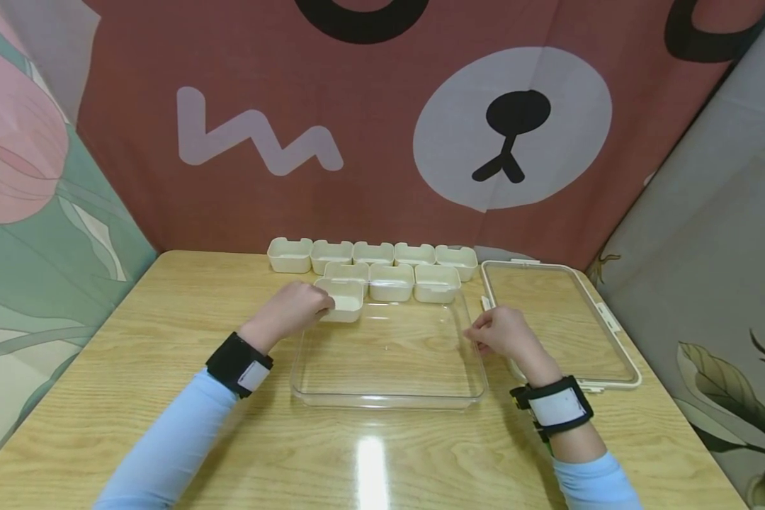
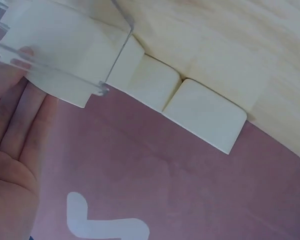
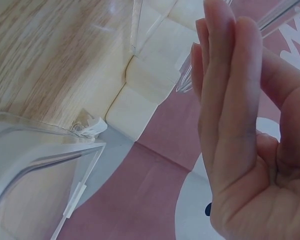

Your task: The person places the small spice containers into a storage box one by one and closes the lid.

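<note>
My left hand [image 1: 293,312] pinches a small cream cup [image 1: 344,301] at its left side. This cup is over the back left corner of a clear rectangular box [image 1: 389,401]. In the left wrist view, the held cup [image 2: 65,45] shows through the transparent wall, with the thumb on one side and the fingers on the other. On the box's right side, my right hand [image 1: 503,331] pinches the wall near the rim. Its fingers look nearly straight in the right wrist view, and the thumb is partly hidden behind them.
Several matching cream cups [image 1: 392,283] stand in two rows behind the box, against the brown cloth backdrop [image 1: 370,198]. To the right lies a clear lid with a white clipped frame [image 1: 625,347]. The wooden table [image 1: 229,460] extends in front.
</note>
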`<control>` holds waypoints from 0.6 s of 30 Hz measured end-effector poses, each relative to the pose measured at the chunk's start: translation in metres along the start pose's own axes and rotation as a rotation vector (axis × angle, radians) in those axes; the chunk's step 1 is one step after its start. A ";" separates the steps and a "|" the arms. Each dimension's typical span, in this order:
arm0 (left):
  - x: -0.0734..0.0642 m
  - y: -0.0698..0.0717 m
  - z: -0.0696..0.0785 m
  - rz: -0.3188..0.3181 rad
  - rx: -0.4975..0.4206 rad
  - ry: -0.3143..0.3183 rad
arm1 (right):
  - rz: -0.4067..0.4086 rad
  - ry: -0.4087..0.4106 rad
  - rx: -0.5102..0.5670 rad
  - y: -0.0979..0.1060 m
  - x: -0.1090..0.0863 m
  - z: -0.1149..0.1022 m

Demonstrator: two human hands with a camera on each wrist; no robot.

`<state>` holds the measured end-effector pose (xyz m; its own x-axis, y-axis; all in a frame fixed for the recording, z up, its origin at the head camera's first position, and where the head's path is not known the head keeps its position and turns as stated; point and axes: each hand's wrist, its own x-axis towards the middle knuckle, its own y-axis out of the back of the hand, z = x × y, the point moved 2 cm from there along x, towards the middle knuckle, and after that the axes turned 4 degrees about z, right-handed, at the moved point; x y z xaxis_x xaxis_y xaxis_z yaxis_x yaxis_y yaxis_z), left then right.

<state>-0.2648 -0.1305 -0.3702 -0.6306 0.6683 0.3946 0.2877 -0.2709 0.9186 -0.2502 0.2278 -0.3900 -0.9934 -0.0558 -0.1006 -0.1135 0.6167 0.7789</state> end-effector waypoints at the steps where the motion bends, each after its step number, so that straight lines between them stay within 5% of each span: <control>1: 0.000 -0.001 -0.001 -0.005 -0.002 0.002 | -0.001 0.000 -0.001 0.000 0.000 0.000; 18: -0.002 -0.010 -0.002 -0.033 0.045 -0.015 | 0.000 -0.012 0.004 -0.001 0.002 0.002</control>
<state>-0.2674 -0.1305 -0.3799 -0.6295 0.6870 0.3630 0.2990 -0.2171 0.9292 -0.2517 0.2288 -0.3920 -0.9931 -0.0462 -0.1082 -0.1135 0.6198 0.7765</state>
